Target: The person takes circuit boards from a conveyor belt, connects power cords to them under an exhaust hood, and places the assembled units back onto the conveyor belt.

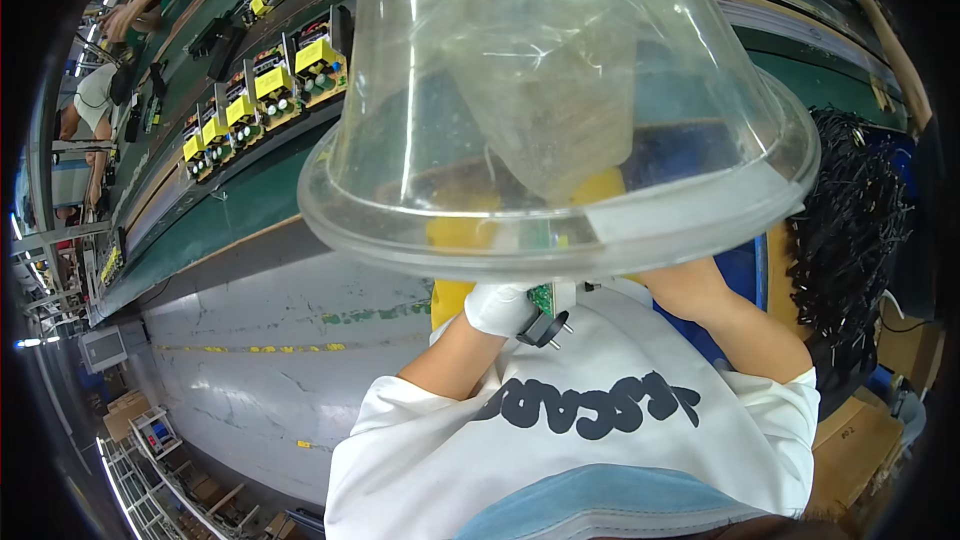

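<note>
A worn yellow line [265, 348] crosses the grey floor [255, 305] near pale racking [172, 480].

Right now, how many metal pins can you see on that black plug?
2: an upper pin and a lower pin, both on the picture's right side of the black plug, beside the white glove. Any others could be hidden.

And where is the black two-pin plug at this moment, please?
In the head view, the black plug is below and right of centre, beside the white-gloved left hand and just under the clear plastic rim in the picture.
</note>
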Demonstrator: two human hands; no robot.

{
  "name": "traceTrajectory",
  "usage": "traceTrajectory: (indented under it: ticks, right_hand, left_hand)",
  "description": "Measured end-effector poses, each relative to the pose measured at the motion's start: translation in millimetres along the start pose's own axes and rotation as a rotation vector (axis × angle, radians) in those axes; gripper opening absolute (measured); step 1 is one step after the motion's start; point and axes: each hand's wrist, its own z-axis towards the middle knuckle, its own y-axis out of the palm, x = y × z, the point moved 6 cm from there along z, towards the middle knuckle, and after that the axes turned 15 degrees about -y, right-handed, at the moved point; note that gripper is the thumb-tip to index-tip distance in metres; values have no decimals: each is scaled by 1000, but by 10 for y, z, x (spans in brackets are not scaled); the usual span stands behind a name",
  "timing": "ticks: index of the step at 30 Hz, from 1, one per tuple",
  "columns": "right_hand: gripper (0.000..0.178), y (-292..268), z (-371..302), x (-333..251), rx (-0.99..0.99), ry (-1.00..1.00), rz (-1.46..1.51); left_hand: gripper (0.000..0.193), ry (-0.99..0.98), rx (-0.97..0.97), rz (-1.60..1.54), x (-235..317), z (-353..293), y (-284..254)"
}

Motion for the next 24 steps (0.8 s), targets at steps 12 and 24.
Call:
traceTrajectory:
  ticks: [12, 24]
  right_hand:
    - [31, -260, 60, -556, -62, -434, -852]
    - [13, -149, 112, -922, 180, -783, -922]
  left_hand:
    - [44, 113, 122, 379, 236, 8, 138]
    - [17, 192, 212, 439, 350, -47, 329]
